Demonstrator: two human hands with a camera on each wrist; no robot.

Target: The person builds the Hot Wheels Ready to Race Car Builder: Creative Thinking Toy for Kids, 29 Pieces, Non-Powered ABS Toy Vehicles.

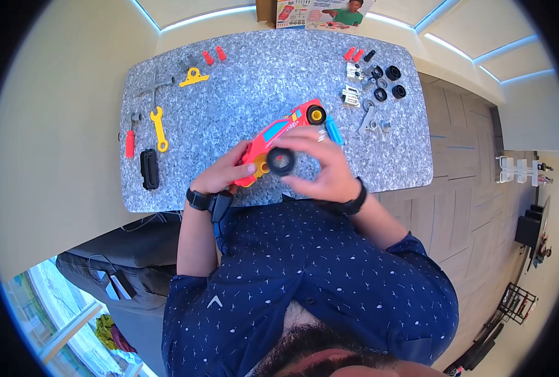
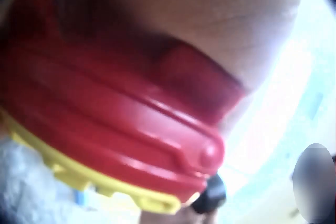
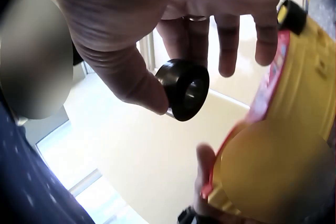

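Note:
The left hand (image 1: pixel 220 173) grips the rear of a red toy car (image 1: pixel 273 135), whose yellow underside (image 3: pixel 299 113) shows in the right wrist view. In the left wrist view the car's red body (image 2: pixel 115 119) fills much of the picture. Between thumb and fingers, the right hand (image 1: pixel 330 166) pinches a black wheel (image 3: pixel 184 88), held beside the yellow wheel mount (image 1: pixel 262 164) and apart from the car in the right wrist view. Another black wheel with a yellow hub (image 1: pixel 316 114) is on the car's far end. A blue tool (image 1: pixel 334 131) lies behind the right hand.
On the tabletop's (image 1: pixel 242 81) left are a yellow wrench (image 1: pixel 159 129), a yellow bracket (image 1: pixel 194 77), a red-handled screwdriver (image 1: pixel 130 143) and a black part (image 1: pixel 149 169). Black wheels (image 1: pixel 392 73), grey parts (image 1: pixel 369 118) and red pieces (image 1: pixel 353 54) lie right. A box (image 1: pixel 323 14) stands behind.

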